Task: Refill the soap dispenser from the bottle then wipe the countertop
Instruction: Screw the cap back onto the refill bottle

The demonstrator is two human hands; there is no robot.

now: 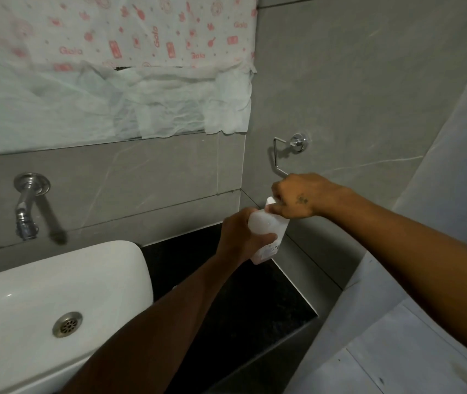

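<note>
The left hand [239,237] wraps the white plastic bottle [267,237] over the black stone countertop [226,302], right of the white ceramic basin [41,294]; the right hand [297,199] pinches its top.

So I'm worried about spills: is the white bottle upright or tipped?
Tipped slightly: the white bottle leans, its top toward the wall, above the black countertop. The left hand grips its body; the right hand covers its top.

Black countertop [243,314]: white basin [55,294] sits on left part.
</note>
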